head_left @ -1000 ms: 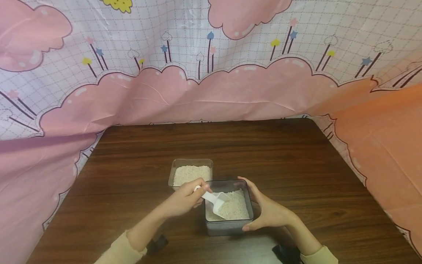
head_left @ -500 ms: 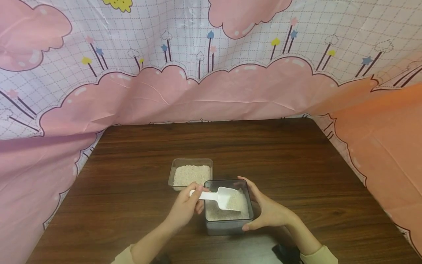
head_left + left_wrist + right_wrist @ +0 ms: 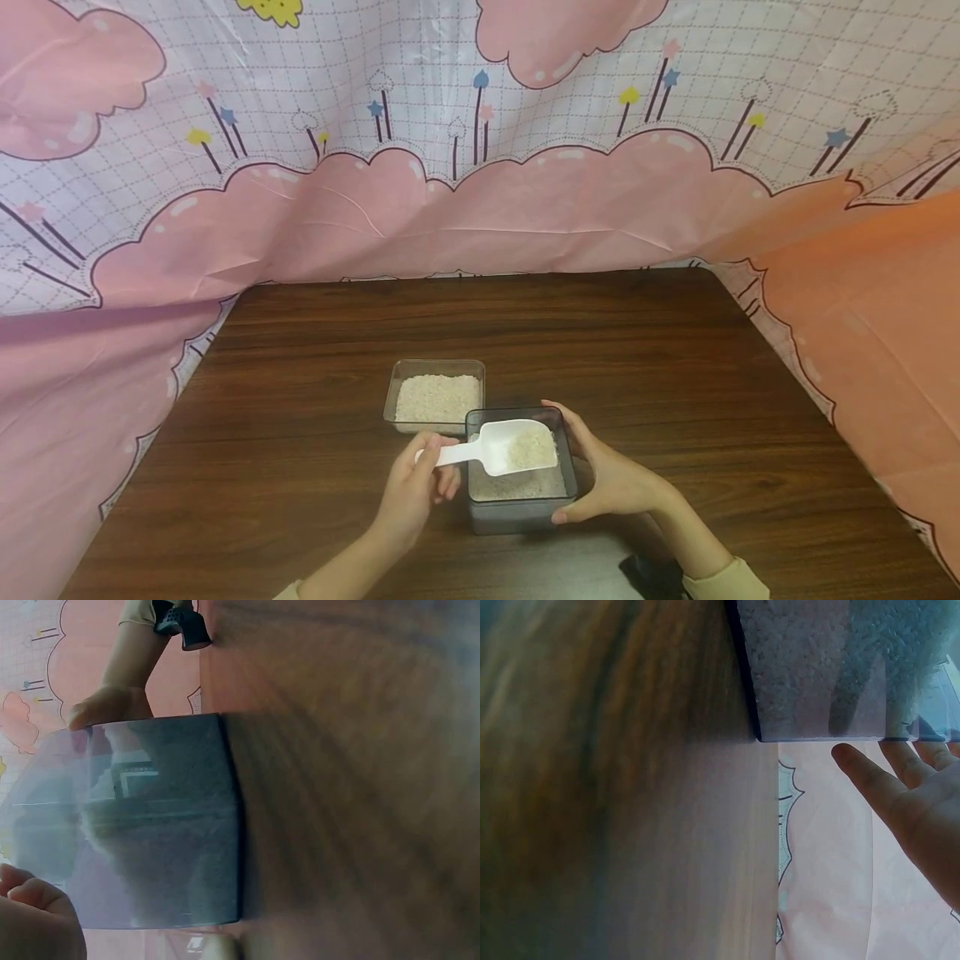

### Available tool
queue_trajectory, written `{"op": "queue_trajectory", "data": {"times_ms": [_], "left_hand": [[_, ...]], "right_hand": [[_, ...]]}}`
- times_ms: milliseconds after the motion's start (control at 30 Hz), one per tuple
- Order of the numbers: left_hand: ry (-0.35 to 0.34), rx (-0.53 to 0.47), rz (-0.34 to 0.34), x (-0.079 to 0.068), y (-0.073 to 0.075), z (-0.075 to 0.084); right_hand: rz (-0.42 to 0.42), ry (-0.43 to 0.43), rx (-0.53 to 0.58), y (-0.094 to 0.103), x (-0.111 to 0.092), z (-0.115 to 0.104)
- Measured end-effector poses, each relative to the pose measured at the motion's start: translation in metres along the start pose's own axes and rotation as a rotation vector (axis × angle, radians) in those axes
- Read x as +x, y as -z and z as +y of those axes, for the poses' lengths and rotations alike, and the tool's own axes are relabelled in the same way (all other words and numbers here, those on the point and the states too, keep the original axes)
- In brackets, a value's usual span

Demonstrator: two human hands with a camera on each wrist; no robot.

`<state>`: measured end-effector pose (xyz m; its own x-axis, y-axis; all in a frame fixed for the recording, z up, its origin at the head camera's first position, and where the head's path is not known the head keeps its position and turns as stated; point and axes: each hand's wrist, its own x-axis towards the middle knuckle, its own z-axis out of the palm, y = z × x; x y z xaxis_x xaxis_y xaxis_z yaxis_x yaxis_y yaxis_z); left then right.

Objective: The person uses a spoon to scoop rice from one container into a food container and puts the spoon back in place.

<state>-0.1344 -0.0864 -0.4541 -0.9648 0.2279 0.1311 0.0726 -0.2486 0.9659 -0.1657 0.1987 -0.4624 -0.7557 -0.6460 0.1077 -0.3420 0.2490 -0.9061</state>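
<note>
My left hand point(image 3: 408, 492) pinches the handle of a white plastic scoop point(image 3: 491, 458), whose bowl holds a small heap of rice point(image 3: 532, 447). The scoop is level above the mouth of a grey see-through container point(image 3: 517, 517) with more rice inside. My right hand point(image 3: 611, 479) holds this container from its right side, thumb at the near corner and fingers toward the far corner. In the right wrist view, fingers of the right hand point(image 3: 937, 799) lie against the container wall point(image 3: 817, 675). The left wrist view shows the container point(image 3: 157, 825) from the side; the scoop is not discernible there.
Just behind and left of the grey container stands a shallow clear tray point(image 3: 397, 392) with rice. Both stand on a dark wood table point(image 3: 600, 333). A patterned pink cloth point(image 3: 465, 233) hangs behind it, and a dark strap point(image 3: 648, 575) is by the right wrist.
The scoop has come up out of the rice, turned level, and now carries a load. My left hand has shifted slightly left and down. The right hand and both containers stay put.
</note>
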Motion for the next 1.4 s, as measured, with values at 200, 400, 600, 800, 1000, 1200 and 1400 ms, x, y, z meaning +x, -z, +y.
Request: {"op": "queue_trajectory", "data": {"times_ms": [200, 400, 600, 800, 1000, 1200, 1400], "left_hand": [[-0.011, -0.107, -0.05, -0.003, 0.004, -0.008], [-0.033, -0.146, -0.073, -0.004, 0.005, -0.006], [-0.059, -0.211, -0.061, -0.002, 0.005, 0.002], [-0.075, -0.252, -0.083, 0.003, 0.015, 0.012], [-0.166, -0.325, -0.123, 0.009, 0.028, 0.023], [-0.21, -0.384, -0.124, 0.017, 0.041, 0.033], [-0.209, -0.335, -0.035, 0.032, 0.061, 0.036]], "right_hand": [[-0.008, 0.01, -0.006, 0.001, 0.0, 0.0], [-0.019, 0.024, -0.014, 0.0, 0.0, 0.002], [-0.016, 0.02, -0.011, 0.0, 0.0, 0.001], [-0.004, -0.006, -0.002, 0.0, 0.0, -0.001], [0.013, 0.006, -0.02, 0.0, 0.001, 0.0], [0.009, 0.038, -0.03, 0.001, 0.001, 0.001], [0.003, 0.04, -0.03, 0.001, 0.002, 0.002]]}}
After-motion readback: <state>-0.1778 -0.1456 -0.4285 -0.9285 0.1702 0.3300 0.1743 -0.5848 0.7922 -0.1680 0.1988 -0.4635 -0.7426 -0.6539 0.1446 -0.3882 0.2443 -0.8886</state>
